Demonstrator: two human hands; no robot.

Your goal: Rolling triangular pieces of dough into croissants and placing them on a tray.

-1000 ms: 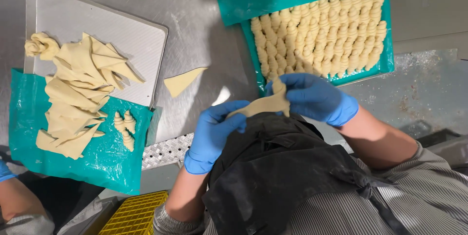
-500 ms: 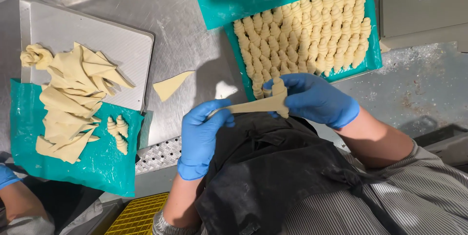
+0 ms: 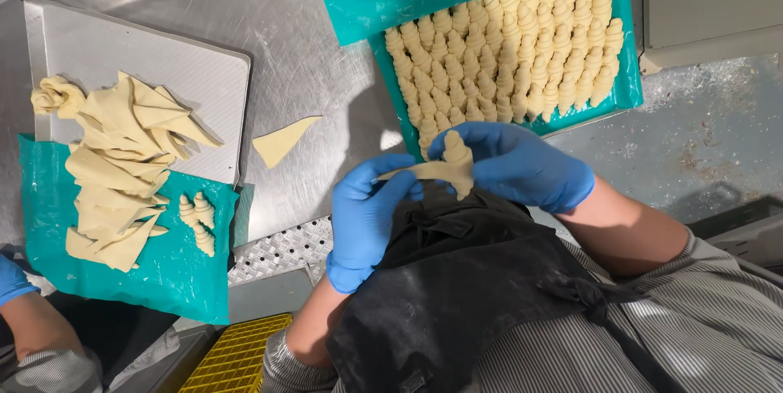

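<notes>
Croissant dough [image 3: 447, 166], half rolled, was pinched between a blue-gloved left hand [image 3: 364, 218] and right hand [image 3: 517, 166], near a teal tray [image 3: 628, 91] of shaped pieces.

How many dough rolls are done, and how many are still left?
Done: many rolled dough pieces fill the teal tray. In hand: the left hand and right hand, in blue gloves, hold a half-rolled dough triangle. Left: a heap of flat triangles and one loose triangle.
</notes>
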